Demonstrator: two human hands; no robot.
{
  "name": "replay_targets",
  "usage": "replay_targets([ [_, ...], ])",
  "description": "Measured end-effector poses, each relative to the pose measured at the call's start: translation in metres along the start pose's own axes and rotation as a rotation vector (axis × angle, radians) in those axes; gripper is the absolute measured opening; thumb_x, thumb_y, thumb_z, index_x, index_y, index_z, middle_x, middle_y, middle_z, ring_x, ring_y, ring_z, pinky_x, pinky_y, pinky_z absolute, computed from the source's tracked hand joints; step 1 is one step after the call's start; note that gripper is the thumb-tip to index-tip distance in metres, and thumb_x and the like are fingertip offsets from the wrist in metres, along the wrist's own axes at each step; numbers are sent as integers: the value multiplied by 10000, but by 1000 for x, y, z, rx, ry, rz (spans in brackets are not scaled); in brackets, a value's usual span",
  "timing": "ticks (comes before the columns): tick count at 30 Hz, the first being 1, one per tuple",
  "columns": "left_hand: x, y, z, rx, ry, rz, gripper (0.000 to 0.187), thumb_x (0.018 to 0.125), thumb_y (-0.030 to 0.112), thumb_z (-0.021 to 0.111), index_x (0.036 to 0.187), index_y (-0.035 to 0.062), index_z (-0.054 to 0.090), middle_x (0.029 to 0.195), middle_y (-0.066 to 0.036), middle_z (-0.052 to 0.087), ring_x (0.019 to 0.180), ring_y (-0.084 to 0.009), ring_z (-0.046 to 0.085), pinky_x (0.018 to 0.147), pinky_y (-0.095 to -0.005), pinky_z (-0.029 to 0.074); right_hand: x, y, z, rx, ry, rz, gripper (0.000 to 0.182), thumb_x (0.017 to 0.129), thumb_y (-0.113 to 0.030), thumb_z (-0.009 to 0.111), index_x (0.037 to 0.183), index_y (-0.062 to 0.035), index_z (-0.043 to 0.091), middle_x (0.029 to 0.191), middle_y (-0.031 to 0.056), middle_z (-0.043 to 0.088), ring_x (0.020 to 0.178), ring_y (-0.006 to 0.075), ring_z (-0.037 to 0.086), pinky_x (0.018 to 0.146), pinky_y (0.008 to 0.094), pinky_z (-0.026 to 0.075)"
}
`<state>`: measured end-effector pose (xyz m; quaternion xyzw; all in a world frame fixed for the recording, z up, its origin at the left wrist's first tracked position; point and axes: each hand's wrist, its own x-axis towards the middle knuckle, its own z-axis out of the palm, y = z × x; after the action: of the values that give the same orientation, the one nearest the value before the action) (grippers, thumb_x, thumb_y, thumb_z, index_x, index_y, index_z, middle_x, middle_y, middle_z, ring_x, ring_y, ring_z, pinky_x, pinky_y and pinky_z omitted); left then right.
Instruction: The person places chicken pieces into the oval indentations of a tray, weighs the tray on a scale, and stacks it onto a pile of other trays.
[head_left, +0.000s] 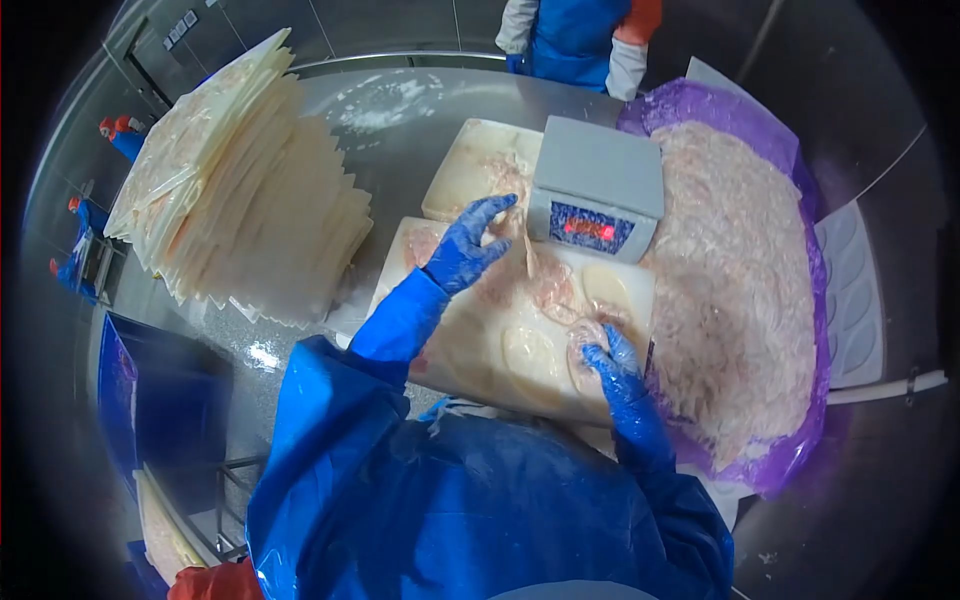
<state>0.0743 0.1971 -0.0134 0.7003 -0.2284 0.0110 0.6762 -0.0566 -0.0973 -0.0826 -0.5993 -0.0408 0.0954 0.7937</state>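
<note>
My left hand [468,242], in a blue glove, is raised over the far side of a white mould tray [465,350] with oval hollows. Its thumb and fingers close on a strip of pale raw meat [531,262], which hangs toward the tray. At the tray's right end my right hand [618,372], also gloved in blue, has its thumb and fingers around a pale raw meat piece [583,345] over an oval hollow. Another pinkish meat piece [555,295] lies between the hands. Both palms are hidden.
Beyond the tray stand a grey scale [598,175] with a lit red display and a second white tray [455,165]. Purple plastic [815,290] holds a large meat heap [730,290] at right. Stacked white trays [250,200] rise at left. A person [575,45] stands across the table.
</note>
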Motion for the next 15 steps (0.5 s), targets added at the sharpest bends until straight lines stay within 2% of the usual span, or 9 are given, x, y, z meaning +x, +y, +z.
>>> replay_targets([
  [2, 2, 10, 9, 530, -55, 222, 553, 919, 149, 682, 1420, 43, 473, 1421, -90, 490, 1310, -183, 447, 1122, -335, 340, 11, -5, 7, -72, -28, -42, 391, 909, -44, 614, 1294, -4, 563, 1129, 60, 650, 967, 141, 624, 776, 299, 541],
  [3, -6, 18, 19, 436, -231, 149, 540, 940, 143, 655, 1433, 46, 458, 1440, -86, 479, 1279, -169, 471, 1102, -345, 372, 17, -6, 13, -131, -19, -105, 356, 919, -64, 616, 1267, -3, 576, 1078, 54, 653, 918, 125, 619, 735, 282, 527],
  [4, -15, 21, 32, 424, -236, 126, 540, 940, 143, 655, 1433, 46, 458, 1440, -86, 479, 1279, -169, 471, 1102, -345, 372, 20, -3, 16, -184, -6, -153, 322, 928, -85, 618, 1239, -2, 589, 1026, 47, 657, 869, 109, 613, 694, 265, 514],
  [6, -49, 16, 63, -193, -412, -248, 494, 952, 131, 637, 1411, 45, 475, 1379, -84, 533, 1247, -157, 500, 1079, -344, 399, 50, 38, 5, 186, -212, 162, 281, 950, -148, 621, 1187, 3, 608, 922, 24, 636, 744, 77, 569, 602, 244, 456],
  [8, -64, 6, 74, -194, -323, -338, 417, 951, 121, 642, 1338, 32, 516, 1250, -61, 598, 1156, -144, 548, 1020, -329, 441, 29, -38, 56, -37, -57, 176, 288, 971, -226, 616, 1150, 1, 626, 848, 15, 609, 651, 63, 506, 536, 244, 398],
  [9, -73, -4, 76, -346, -317, -359, 326, 942, 103, 653, 1242, 30, 551, 1116, -33, 614, 1031, -122, 580, 929, -293, 478, 34, -47, 53, -46, -166, 208, 296, 975, -244, 616, 1149, -4, 630, 866, 26, 620, 683, 74, 527, 568, 252, 424],
  [10, -79, 14, 79, -494, -247, -456, 282, 938, 96, 656, 1197, 41, 557, 1042, -22, 605, 945, -97, 578, 841, -275, 497, 39, -51, 48, -57, -279, 223, 305, 978, -261, 616, 1148, -9, 633, 884, 38, 631, 715, 85, 549, 601, 260, 450],
  [14, -116, 18, 70, -459, -160, -542, 266, 948, 107, 644, 1194, 58, 556, 989, -13, 611, 875, -87, 586, 767, -268, 516, 54, -48, 56, -146, -129, 208, 302, 972, -299, 625, 1120, -36, 645, 903, 32, 658, 797, 116, 598, 702, 292, 491],
  [15, -127, 19, 65, -387, -136, -586, 256, 952, 112, 639, 1189, 61, 556, 973, -7, 612, 850, -85, 587, 747, -269, 521, 62, -47, 48, -342, -165, 232, 275, 958, -282, 641, 1091, -43, 655, 923, 45, 674, 841, 155, 621, 749, 313, 498],
])
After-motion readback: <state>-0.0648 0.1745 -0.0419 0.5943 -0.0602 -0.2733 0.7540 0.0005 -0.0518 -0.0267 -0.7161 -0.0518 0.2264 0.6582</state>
